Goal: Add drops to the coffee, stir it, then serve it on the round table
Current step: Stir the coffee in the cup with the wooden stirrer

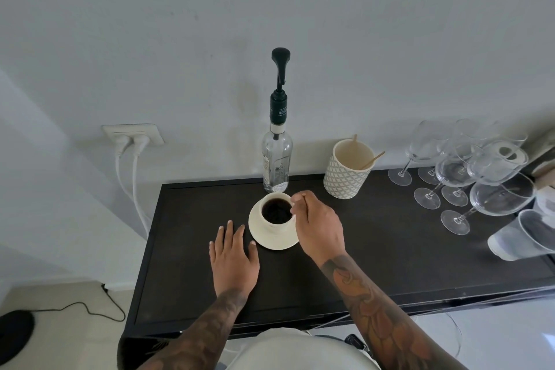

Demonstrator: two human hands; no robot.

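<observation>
Step in hand: I judge this to be the stirring; my right hand (315, 227) is pinched shut on a thin wooden stirrer (304, 201) at the right rim of the cup (277, 213).
Right hand: narrow, thumb and fingertips closed on the stirrer, wrist arched above the right side of the cup.
Left hand: my left hand (232, 255) lies flat and spread on the counter (390, 249), holding nothing, just left of the cup, its thumb near the saucer (270, 242) rim.
Cup: full of dark coffee, seated on the saucer, which rests on the counter in front of the bottle (277, 159).
How to do it well: I should keep the circles small and slow, since the coffee sits high in the cup. The stick's tip should stay under the surface and off the wall. My left hand could steady the saucer if it starts to slide.
Bottle: clear, with a dark pump on top, directly behind the cup, against the wall.
Stirrer holder: a patterned beaker (347, 176), behind and right of the cup.
Count, cups and saucers: one each.
Count, bottles: one.
Count, stirrers: one in my hand, two in the beaker.
Count, wine glasses (480, 177): roughly six or seven, far right of the cup; they overlap, so I cannot be exact.
</observation>
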